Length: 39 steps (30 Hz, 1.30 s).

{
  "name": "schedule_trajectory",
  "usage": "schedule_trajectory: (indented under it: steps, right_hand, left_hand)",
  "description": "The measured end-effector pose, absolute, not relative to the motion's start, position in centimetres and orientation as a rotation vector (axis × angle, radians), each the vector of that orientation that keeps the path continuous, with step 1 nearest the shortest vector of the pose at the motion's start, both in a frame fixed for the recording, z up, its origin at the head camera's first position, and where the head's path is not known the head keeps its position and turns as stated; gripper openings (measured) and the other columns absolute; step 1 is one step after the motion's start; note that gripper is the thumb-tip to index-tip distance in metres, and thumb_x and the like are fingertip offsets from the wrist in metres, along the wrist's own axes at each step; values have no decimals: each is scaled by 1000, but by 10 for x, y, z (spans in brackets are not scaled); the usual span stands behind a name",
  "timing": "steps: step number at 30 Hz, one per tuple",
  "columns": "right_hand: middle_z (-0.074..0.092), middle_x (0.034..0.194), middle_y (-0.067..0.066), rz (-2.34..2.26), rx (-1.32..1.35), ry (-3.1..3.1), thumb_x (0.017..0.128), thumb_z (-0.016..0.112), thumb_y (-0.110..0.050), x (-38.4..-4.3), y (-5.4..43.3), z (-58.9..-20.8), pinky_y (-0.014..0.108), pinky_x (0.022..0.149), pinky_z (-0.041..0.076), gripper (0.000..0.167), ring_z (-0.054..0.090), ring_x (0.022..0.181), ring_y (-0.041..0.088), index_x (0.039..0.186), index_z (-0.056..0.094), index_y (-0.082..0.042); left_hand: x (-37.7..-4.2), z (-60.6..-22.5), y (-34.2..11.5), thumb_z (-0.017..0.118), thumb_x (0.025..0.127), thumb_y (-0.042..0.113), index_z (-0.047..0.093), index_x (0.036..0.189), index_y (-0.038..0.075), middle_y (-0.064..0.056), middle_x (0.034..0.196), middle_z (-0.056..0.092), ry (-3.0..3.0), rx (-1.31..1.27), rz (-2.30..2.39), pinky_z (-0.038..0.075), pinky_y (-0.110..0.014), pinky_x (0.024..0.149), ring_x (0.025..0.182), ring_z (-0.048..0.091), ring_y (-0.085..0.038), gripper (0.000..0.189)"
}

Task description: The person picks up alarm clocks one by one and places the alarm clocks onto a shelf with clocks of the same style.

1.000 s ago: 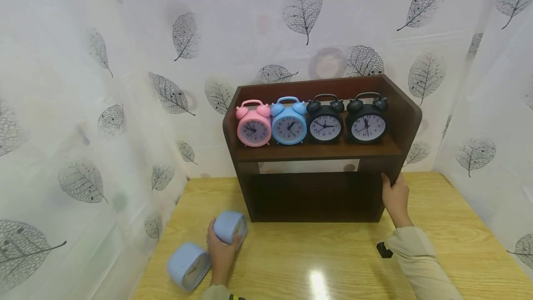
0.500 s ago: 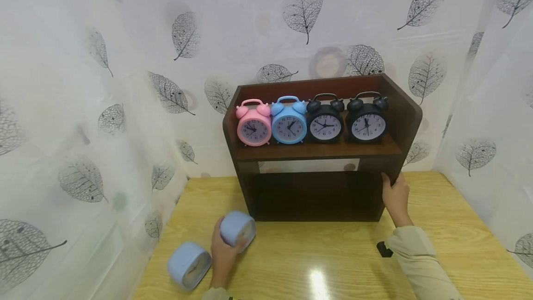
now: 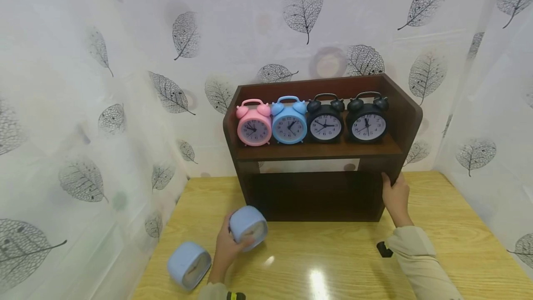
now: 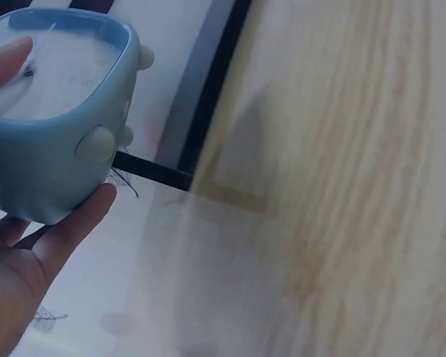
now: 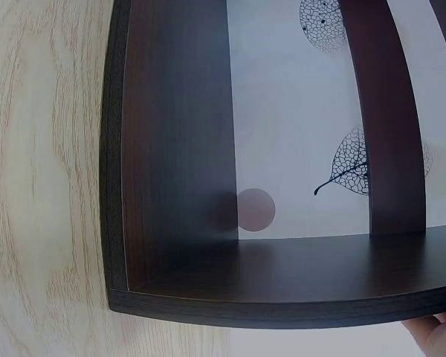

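My left hand (image 3: 228, 244) grips a light blue rounded-square clock (image 3: 248, 227), thumb across its dial and fingers round its back. In the left wrist view this clock (image 4: 67, 126) shows small white feet and a numbered face. It is held in front of the shelf's lower left corner. A second blue clock (image 3: 189, 265) lies on the table to the left, dial facing up and right. My right hand (image 3: 394, 198) holds the right side panel of the dark brown two-tier shelf (image 3: 318, 152); in the right wrist view only a few fingers (image 5: 431, 331) show at the panel's edge.
On the upper tier stand a pink alarm clock (image 3: 254, 126), a blue alarm clock (image 3: 289, 124) and two black alarm clocks, one (image 3: 325, 121) beside the other (image 3: 367, 121). A small black object (image 3: 384, 249) lies near the right sleeve on the wooden table (image 3: 341, 263).
My left hand has moved right with the blue clock and turned it so its dial faces more forward. The right hand, the shelf and the other clocks stay put.
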State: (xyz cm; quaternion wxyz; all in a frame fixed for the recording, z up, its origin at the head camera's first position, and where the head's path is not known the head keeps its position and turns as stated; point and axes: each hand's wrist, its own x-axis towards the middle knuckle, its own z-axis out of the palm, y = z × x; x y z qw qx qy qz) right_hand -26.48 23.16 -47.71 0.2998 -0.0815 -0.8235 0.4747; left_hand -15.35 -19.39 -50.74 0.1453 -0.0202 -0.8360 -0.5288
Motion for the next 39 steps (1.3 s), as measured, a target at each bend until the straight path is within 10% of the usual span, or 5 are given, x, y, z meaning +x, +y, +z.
schedule_trajectory:
  steps: [23,39]
  right_hand:
    - [53,113,42,1244,-199,-2166,94,51,-9,-267,233,-479,62,89,37,30,49,107,57,111,49,16]
    - [54,109,43,1191,-164,-2166,92,53,-7,-267,236,-480,62,87,38,26,50,104,58,108,50,14]
  left_hand:
    - [-172,-479,-165,84,61,4,41,135,-2,-21,122,56,-2513,-370,-1584,47,-34,83,103,57,-28,87]
    - [-209,-502,-132,87,61,13,41,138,22,-14,129,55,-2513,-473,-1651,47,-44,84,108,55,-31,90]
